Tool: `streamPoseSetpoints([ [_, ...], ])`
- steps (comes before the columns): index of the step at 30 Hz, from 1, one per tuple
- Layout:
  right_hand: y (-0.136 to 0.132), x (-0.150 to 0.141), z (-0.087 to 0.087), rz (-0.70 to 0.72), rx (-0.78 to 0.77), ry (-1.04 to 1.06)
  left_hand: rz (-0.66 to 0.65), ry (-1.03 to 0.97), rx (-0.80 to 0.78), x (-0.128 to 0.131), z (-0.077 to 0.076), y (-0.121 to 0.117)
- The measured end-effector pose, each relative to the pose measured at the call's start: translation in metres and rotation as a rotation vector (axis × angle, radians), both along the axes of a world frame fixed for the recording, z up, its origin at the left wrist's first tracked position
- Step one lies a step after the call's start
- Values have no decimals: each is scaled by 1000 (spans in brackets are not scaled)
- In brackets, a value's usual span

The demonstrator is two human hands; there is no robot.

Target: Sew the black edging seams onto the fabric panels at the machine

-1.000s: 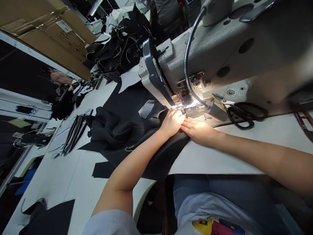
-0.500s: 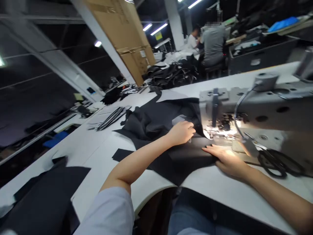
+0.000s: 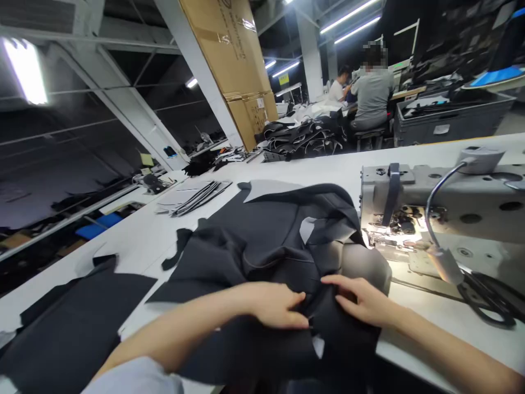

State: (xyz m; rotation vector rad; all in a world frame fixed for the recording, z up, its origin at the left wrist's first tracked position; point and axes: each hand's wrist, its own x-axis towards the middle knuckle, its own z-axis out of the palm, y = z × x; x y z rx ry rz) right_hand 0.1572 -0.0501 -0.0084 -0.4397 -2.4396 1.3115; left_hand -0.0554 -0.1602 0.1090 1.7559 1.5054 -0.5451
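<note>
White table [image 3: 172,241]: your black fabric [image 3: 262,241] bunched left of sewing machine [image 3: 443,202]. Your left hand [image 3: 274,305] and right hand [image 3: 365,300] pinch its folds, fingers closed. Risk: layers shift, seam misaligns; loose edge could drag scissors [image 3: 488,298].

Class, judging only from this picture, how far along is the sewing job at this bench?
Done, it seems: the black fabric piece lies off the needle, bunched on the table beside the sewing machine. In hand: the left hand and right hand press and pinch its near edge. Left: flat black pieces and a stack of strips lie untouched; the scissors are idle.
</note>
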Motion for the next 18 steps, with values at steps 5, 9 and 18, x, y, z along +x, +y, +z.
streamPoseSetpoints([
  [5, 13, 4, -13, -270, 137, 38, 187, -82, 648, -56, 8, 118],
  [9, 11, 8, -12, -17, 182, -115, 177, 315, 995, -79, -19, 209],
  [18, 23, -65, -9, -96, 681, -200, 138, 504, 1064, -76, 63, 210],
])
